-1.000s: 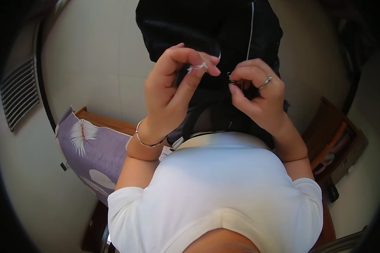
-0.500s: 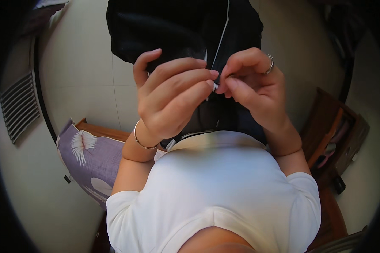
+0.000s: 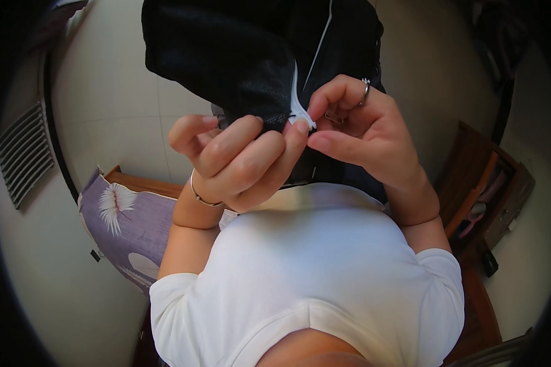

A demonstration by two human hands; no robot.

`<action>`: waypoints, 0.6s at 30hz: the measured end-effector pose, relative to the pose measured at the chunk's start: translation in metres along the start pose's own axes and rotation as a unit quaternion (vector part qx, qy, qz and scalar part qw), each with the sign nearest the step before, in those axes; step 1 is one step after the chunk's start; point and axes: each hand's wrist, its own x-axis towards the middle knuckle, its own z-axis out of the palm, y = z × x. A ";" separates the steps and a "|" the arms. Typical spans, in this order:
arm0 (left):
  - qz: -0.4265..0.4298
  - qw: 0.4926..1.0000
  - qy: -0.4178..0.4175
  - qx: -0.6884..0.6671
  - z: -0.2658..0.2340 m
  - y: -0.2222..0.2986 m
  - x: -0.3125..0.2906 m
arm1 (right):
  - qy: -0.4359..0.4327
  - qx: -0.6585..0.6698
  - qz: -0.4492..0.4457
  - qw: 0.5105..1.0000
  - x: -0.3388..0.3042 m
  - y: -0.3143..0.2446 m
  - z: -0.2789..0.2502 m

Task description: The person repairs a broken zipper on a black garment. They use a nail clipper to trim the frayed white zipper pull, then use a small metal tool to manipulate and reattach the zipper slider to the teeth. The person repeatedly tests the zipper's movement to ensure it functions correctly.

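Black cloth (image 3: pixel 226 52) with a fine mesh texture lies spread in front of me, beyond my white shirt. A white strip (image 3: pixel 296 92) runs along its edge and ends between my hands. My left hand (image 3: pixel 242 159) is closed, thumb and forefinger pinching the strip's lower end, other fingers curled. My right hand (image 3: pixel 367 125) meets it from the right, its thumb and forefinger close to the strip's tip. A small bent metal piece (image 3: pixel 333 117) shows inside its curled fingers; its exact kind is too small to tell. A thin white line (image 3: pixel 318 49) runs down the cloth.
At the left is a purple cloth (image 3: pixel 147 214) with a white leaf print, over a wooden edge. A wooden drawer unit (image 3: pixel 477 189) with things in it stands at the right. Pale floor tiles (image 3: pixel 116 92) surround me, and a slatted grille (image 3: pixel 24 156) sits far left.
My left hand has drawn down and left, its fingers curling in. The white strip and the cloth edge now show between my hands. My right hand has turned slightly and stayed close.
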 end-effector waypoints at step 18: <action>-0.450 0.588 -0.164 -0.652 0.011 0.024 -0.027 | 0.126 -0.370 -0.284 0.875 -0.002 0.015 0.012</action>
